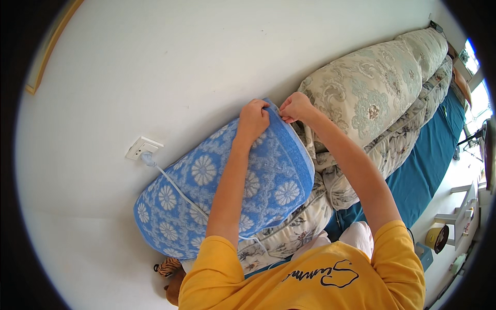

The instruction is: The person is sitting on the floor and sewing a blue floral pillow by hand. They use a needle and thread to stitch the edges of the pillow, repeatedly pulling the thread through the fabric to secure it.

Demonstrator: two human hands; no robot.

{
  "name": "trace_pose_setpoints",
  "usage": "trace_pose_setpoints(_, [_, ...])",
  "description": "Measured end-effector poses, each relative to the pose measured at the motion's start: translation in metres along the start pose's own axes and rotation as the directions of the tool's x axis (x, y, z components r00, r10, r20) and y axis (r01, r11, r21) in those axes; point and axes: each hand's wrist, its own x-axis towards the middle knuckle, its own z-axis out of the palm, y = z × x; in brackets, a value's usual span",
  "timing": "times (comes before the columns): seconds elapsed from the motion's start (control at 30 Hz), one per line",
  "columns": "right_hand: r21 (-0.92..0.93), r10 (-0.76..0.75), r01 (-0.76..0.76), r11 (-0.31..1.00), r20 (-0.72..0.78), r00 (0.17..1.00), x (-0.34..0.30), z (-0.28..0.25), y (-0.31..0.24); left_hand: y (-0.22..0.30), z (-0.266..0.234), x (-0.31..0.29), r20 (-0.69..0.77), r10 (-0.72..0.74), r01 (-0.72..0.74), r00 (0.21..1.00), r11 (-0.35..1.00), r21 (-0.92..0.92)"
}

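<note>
A blue terry pillow cover point(222, 170) with white flowers lies over a pillow against the wall. My left hand point(254, 120) is closed on the cover near its far corner, with the fingers curled over the cloth. Just to the right, my right hand point(296, 107) pinches at the edge of that same corner, where a pale strip shows. What exactly sits between its fingertips is too small to make out. A white cord point(178, 190) runs across the cover from a plug and passes under my left forearm.
The cord's plug point(148, 159) sits in a wall socket point(142, 147) at the left. Bulky floral quilts point(361, 88) lie along the wall to the right, over a teal sheet point(426, 150). Stuffed toys point(168, 267) are by the pillow's lower left. A stool point(462, 212) stands at the right.
</note>
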Motion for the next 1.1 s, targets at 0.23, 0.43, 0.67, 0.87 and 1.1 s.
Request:
trace_pose_setpoints(0.23, [-0.175,-0.287,0.251,0.952,-0.23,0.93,0.002,0.018,0.029,-0.002,0.001,0.001,0.087,-0.024,0.015,0.996,0.994,0.104])
trace_pose_setpoints(0.43, [-0.159,-0.364,0.329,0.931,-0.317,0.876,-0.013,0.034,0.03,-0.007,0.003,0.002,0.149,-0.084,0.069,0.985,0.992,0.102])
trace_pose_setpoints(0.67, [-0.193,-0.413,0.366,0.91,-0.371,0.832,-0.007,0.044,0.029,-0.014,0.002,0.003,0.162,-0.126,0.123,0.979,0.992,0.033])
trace_pose_setpoints(0.87, [-0.272,-0.435,0.348,0.897,-0.405,0.804,-0.004,0.044,0.023,-0.011,0.002,0.003,0.174,-0.12,0.116,0.977,0.993,0.03])
trace_pose_setpoints(1.1, [-0.314,-0.457,0.384,0.868,-0.205,0.866,-0.003,0.007,0.014,-0.006,-0.002,0.001,0.171,-0.176,0.173,0.97,0.984,0.028])
